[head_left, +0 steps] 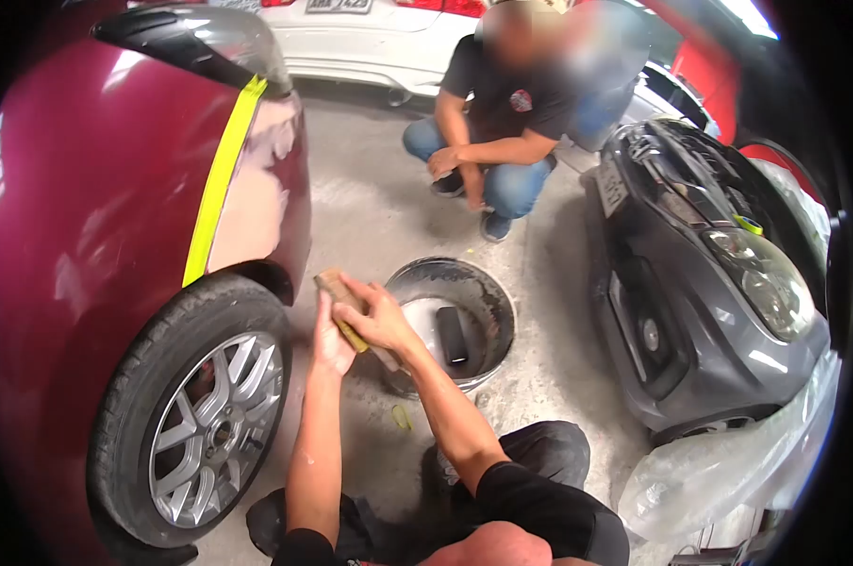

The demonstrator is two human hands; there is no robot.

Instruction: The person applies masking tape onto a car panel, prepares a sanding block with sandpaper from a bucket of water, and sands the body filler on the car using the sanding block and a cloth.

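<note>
Both my hands are together in front of the bucket, holding a brown and yellow sanding block (pixel 331 281). My left hand (pixel 330 338) supports it from the left side, with the thumb up along it. Across it from the right lies my right hand (pixel 381 319), its fingers pressed on the block. The hands partly hide the block, so its full shape does not show. Just behind and right of them stands a round black bucket (pixel 500 325) with cloudy liquid and a black block (pixel 452 334) inside.
Left is a dark red car fender (pixel 96 160) with yellow tape (pixel 221 184), a bare filler patch (pixel 249 212) and a wheel (pixel 209 424). A person (pixel 506 113) squats beyond the bucket. A grey car front (pixel 690 311) and plastic sheeting (pixel 719 472) are right. A white car (pixel 370 47) stands behind.
</note>
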